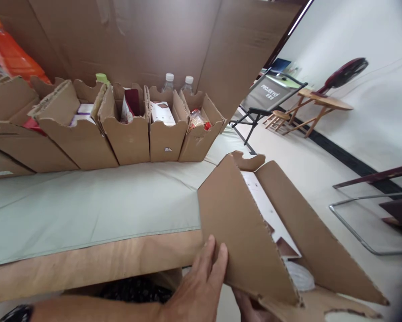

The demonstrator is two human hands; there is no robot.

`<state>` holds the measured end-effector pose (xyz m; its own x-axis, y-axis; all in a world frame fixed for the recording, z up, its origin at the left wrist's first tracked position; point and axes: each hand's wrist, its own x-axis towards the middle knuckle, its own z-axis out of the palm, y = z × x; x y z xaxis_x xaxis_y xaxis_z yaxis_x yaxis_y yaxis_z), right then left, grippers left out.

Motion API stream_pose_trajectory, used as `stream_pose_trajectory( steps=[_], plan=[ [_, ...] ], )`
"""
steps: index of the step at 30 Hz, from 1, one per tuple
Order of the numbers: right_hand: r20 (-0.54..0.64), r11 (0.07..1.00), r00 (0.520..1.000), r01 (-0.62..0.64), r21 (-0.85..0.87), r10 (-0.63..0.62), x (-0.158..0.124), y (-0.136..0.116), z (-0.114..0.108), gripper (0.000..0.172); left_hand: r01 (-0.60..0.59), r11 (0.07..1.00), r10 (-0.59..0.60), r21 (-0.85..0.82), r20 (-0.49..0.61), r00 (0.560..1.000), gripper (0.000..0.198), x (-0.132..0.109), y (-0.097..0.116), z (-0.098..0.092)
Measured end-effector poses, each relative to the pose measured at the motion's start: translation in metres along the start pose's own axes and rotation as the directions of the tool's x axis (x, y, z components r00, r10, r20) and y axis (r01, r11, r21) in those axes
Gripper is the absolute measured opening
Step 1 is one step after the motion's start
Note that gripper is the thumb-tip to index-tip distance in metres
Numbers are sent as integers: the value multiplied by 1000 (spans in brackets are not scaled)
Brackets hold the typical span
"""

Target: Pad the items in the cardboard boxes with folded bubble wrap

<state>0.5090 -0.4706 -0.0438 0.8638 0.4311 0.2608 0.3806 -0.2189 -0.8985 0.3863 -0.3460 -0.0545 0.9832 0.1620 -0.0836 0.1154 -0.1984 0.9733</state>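
Observation:
A cardboard box (234, 223) with an open top leans at the right end of the table, partly past its edge. Inside it lie a white carton with brown markings (271, 214) and a clear plastic item (300, 276). My left hand (197, 279) rests against the box's left wall with its fingers stretched out. Beneath the near end, my right hand (250, 307) holds the box from below; most of its fingers are hidden.
Several open cardboard boxes (129, 143) stand in a row, holding small packages. Behind them are a tall cardboard panel (160, 40), an orange bottle (16, 53) and clear bottles (169, 82). A pale green cloth (87, 205) covers the table. A folding chair (268, 94) stands beyond.

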Motion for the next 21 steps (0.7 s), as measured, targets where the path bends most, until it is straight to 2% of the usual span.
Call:
stream_pose_trajectory(
  steps=[1, 3, 5, 8, 12, 14, 16, 21],
  plan=[
    [-44, 1000, 999, 11, 4, -11, 14, 10, 5, 60, 16, 1000, -16, 5, 22, 1000, 126, 11, 14, -8],
    [-143, 998, 989, 41, 53, -33, 43, 24, 12, 85, 54, 998, -55, 31, 10, 998, 124, 36, 37, -23],
    [-197, 989, 978, 90, 117, -66, 74, 33, 19, 103, 30, 997, -28, 75, -29, 999, 119, 63, 51, -38],
    [-157, 976, 978, 164, 146, -141, 125, 40, 28, 111, -52, 987, 70, 154, -115, 991, 114, 108, 55, -59],
    [-71, 979, 981, 185, 87, -179, 190, 48, 47, 108, -97, 953, 147, 288, -156, 977, 109, 157, 41, -91],
    [-13, 981, 985, 175, 81, -174, 221, 52, 58, 104, -94, 938, 155, 333, -160, 975, 106, 170, 29, -101],
    [47, 981, 984, 168, 94, -173, 251, 55, 67, 103, -100, 926, 164, 365, -149, 975, 102, 172, 17, -102],
    [233, 980, 957, 143, 138, -173, 313, 51, 81, 94, -163, 871, 225, 464, -81, 971, 90, 158, -7, -87]
  ],
)
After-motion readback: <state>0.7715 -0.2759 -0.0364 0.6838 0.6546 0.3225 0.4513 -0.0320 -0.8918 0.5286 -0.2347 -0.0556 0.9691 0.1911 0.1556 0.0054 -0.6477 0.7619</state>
